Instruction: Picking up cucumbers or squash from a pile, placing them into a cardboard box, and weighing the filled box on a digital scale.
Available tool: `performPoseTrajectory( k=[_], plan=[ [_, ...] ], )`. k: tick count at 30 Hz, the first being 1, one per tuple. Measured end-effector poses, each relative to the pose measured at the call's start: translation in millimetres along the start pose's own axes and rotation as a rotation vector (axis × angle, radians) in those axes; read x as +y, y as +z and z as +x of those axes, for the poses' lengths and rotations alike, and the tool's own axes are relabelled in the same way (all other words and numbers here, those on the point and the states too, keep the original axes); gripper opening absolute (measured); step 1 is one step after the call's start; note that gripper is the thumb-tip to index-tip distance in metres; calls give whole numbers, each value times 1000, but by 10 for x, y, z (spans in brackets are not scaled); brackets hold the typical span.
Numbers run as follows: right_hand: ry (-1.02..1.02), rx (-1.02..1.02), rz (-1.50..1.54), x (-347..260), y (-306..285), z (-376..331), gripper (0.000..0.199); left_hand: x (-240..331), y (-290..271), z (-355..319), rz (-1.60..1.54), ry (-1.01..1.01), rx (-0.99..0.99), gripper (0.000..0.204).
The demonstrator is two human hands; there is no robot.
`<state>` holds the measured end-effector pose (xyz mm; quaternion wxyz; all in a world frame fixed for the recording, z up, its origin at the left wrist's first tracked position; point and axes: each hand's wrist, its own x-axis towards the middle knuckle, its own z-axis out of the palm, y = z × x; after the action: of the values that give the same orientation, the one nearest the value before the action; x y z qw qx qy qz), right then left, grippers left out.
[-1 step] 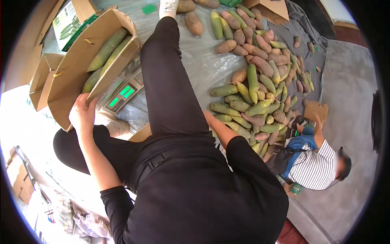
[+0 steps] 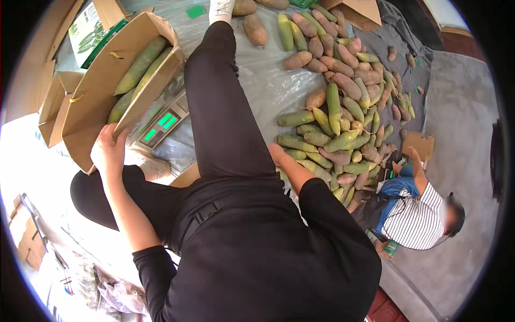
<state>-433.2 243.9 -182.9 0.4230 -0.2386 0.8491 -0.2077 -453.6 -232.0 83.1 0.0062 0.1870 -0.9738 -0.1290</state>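
**Left hand on a box of long green roots, right hand down by the heap**

The person sits on the ground in black clothes, one leg stretched out ahead. The left hand lies on the near edge of an open cardboard box, fingers curled over the flap and clamped on it. The box tilts on a weighing scale whose green display shows just beside the hand. Inside the box lie several long green roots, side by side along its length.

The right hand reaches down beside the outstretched leg, at the near edge of a heap of roots; the leg hides most of it, so whether its fingers are apart or closed cannot be told.

The heap spreads over a clear plastic sheet, green and yellow pieces nearer, brown ones farther off. To the right of the heap, another person in a striped shirt crouches on the grey floor with a piece of cardboard close by. Farther left, more empty cartons stand behind the tilted box.
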Motion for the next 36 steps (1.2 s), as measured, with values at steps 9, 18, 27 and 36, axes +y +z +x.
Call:
performPoseTrajectory(
  k=[9,18,27,36],
  plan=[
    [680,217,-531,130,-986,-251,34,-21,19,5,11,-13,-6,21],
    [590,-35,-829,372,-1049,-669,24,1,-36,-24,19,-35,-7,19],
    [633,-2,-811,302,-1300,-675,37,-49,-51,-32,3,-53,-24,17],
    [477,709,-46,-55,-2210,-595,49,-113,-17,-43,-26,-17,-26,18]
  ],
)
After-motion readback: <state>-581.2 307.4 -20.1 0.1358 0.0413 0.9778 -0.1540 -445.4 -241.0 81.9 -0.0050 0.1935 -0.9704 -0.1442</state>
